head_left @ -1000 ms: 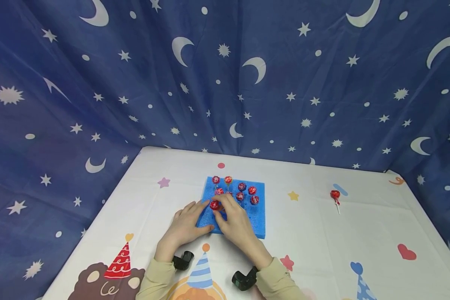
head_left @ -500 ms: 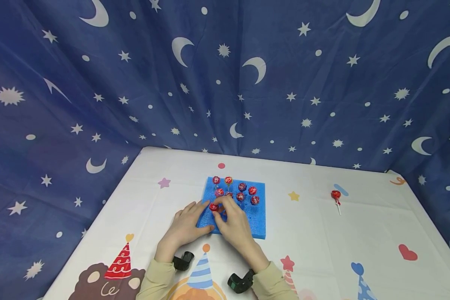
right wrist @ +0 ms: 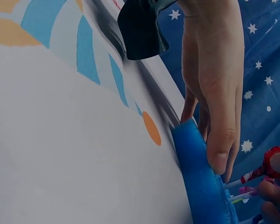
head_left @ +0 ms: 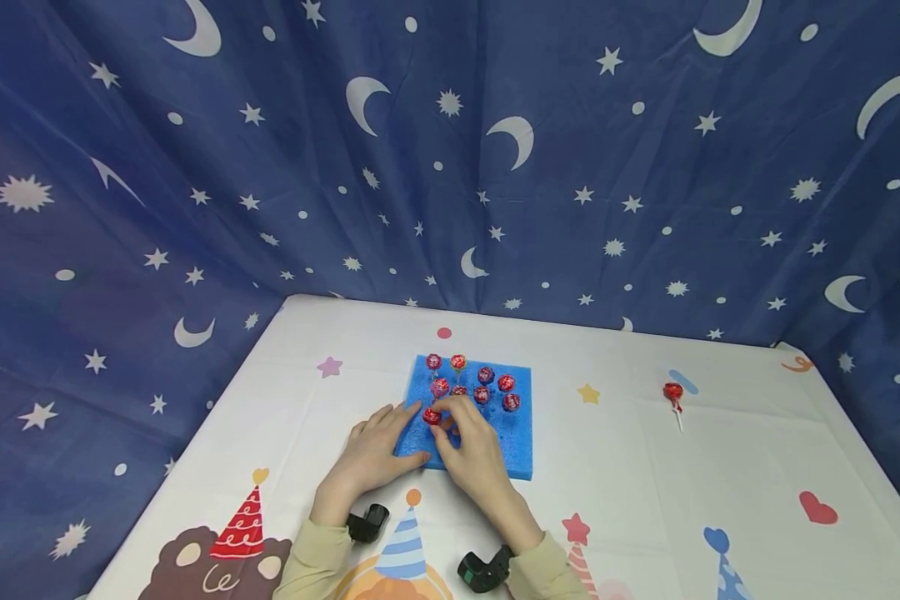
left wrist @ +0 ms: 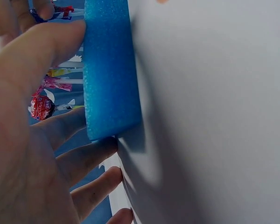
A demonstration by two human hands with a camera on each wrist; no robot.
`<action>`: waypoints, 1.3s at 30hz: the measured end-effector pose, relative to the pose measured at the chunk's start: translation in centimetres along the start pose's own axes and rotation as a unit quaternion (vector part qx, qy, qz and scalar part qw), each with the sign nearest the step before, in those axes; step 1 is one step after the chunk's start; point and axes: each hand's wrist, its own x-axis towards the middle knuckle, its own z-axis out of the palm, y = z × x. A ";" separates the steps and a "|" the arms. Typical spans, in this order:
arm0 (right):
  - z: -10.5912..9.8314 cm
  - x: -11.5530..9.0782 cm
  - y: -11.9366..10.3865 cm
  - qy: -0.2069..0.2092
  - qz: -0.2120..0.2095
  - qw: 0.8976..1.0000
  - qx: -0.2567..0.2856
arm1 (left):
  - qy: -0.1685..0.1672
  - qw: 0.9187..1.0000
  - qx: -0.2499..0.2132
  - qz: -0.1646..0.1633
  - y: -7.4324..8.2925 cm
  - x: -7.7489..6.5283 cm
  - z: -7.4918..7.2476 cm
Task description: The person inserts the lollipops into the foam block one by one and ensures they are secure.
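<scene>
A blue foam block (head_left: 516,450) lies on the table, with several wrapped lollipops standing in it on their sticks, such as a red one (head_left: 511,402) at its right. My left hand (head_left: 371,447) rests along the block's left side, fingers nearly straight. Its thumb presses the near top edge of the block, as the left wrist view shows. My right hand (head_left: 474,450) reaches over the block and pinches a red lollipop (head_left: 431,415) by its head between thumb and fingers. In the right wrist view, this lollipop's white stick (right wrist: 233,184) meets the foam's top.
Another red lollipop (head_left: 672,392) lies on its side on the table to the right. The white tablecloth (head_left: 622,467) has printed party figures. A dark blue curtain (head_left: 390,208) with moons and stars stands behind and at the sides.
My right hand has shifted slightly toward me with the pinched lollipop, and its wrist has moved slightly left. The left hand stays in place on the foam block.
</scene>
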 end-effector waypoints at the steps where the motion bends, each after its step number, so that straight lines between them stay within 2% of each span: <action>1: -0.1 -0.1 0.0 -0.001 -0.003 1.000 0.000 | -0.001 1.000 -0.001 0.000 0.0 0.0 0.0; 6: -0.6 -0.2 0.2 -0.015 -0.006 1.000 -0.009 | 0.000 1.000 0.003 0.001 0.1 0.1 0.0; 12: -1.6 -0.3 0.3 -0.028 0.015 0.999 -0.003 | -0.004 1.000 0.002 0.002 0.1 0.1 0.1; 22: -3.6 -0.5 1.0 -0.009 0.037 0.999 0.000 | -0.011 1.000 0.003 -0.006 0.3 0.1 0.0; 32: -5.5 -0.5 1.2 0.009 0.086 0.996 0.012 | -0.009 1.000 0.001 -0.007 0.1 0.0 0.2; 39: -6.3 -0.1 0.9 0.014 0.077 0.997 0.002 | -0.008 1.000 -0.001 -0.007 -0.1 0.0 0.2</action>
